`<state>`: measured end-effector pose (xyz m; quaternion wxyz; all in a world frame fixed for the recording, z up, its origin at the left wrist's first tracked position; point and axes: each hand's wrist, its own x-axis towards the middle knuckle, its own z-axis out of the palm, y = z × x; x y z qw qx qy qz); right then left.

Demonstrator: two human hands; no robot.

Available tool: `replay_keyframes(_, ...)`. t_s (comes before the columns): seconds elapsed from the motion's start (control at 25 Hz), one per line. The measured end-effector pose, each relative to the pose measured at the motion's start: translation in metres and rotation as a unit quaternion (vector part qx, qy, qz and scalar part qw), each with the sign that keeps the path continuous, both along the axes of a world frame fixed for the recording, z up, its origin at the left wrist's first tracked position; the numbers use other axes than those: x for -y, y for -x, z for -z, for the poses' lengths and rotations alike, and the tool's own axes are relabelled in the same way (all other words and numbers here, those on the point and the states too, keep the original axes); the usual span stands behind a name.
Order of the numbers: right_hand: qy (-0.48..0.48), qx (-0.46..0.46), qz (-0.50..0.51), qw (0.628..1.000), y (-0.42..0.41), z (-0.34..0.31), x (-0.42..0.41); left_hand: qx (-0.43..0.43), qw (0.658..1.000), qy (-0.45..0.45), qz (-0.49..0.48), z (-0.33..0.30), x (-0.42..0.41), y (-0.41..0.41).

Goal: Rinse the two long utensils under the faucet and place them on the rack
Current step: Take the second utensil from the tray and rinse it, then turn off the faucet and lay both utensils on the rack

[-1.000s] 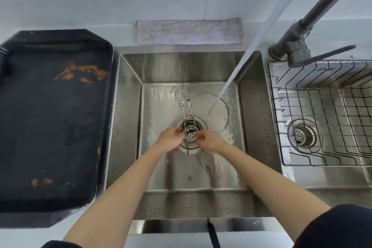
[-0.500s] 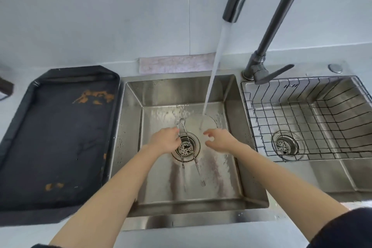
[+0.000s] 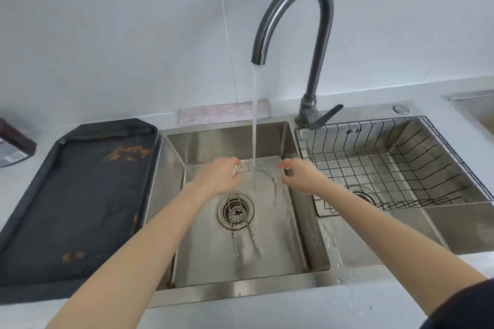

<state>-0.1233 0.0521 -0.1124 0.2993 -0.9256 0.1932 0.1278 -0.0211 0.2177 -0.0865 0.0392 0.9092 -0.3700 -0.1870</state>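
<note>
Head view only. Water is running from the faucet into the left basin of the sink, landing just behind the drain.

Left hand is hovering over the basin just left of the stream, fingers curled down around the top ends of the two long utensils; something shiny is showing at its fingertips, so I am reading it as gripping them. Thin metal stems are hanging from under that hand, crossing the drain and pointing toward the person, lower ends spread slightly apart near the front of the basin. Long axis is running roughly front-to-back, tips nearer the person, gripped ends nearer the stream.

Right hand is sitting just right of the stream, fingers loosely curled and pinched, holding nothing I can make out.

Stream is falling between the two hands; utensils are lying left of and below it, mostly not under the flow. Likely next step: left hand is needing to shift right so the stems pass through the water.

Rack is sitting in the right basin, on the right hand's side, well apart from the utensils. Dirty black tray is resting on the table at left.
</note>
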Motion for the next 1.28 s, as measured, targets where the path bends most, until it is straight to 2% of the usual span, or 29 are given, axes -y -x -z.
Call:
replay_keyframes(0.28, 0.021, 0.069, 0.037, 0.997, 0.026, -0.025, 0.036, 0.034, 0.999, 0.036, 0.013, -0.020, 0.039, 0.019)
replay_keyframes(0.48, 0.007, 0.153, 0.128, 0.980, 0.034, -0.034, 0.070, 0.051, 0.997, 0.046, 0.028, -0.029, 0.080, 0.023)
replay_keyframes(0.64, 0.010, 0.192, 0.162, 0.968, 0.032, -0.037, 0.099, 0.073, 0.995, 0.065, 0.036, -0.041, 0.113, 0.014)
replay_keyframes(0.88, -0.001, 0.232, 0.208, 0.950, 0.009, -0.039, 0.137, 0.011, 0.980, 0.190, -0.053, -0.052, 0.167, -0.006)
replay_keyframes(1.28, -0.038, 0.250, 0.224, 0.941, -0.019, -0.028, 0.159, 0.026, 0.969, 0.228, -0.089, -0.054, 0.228, -0.039)
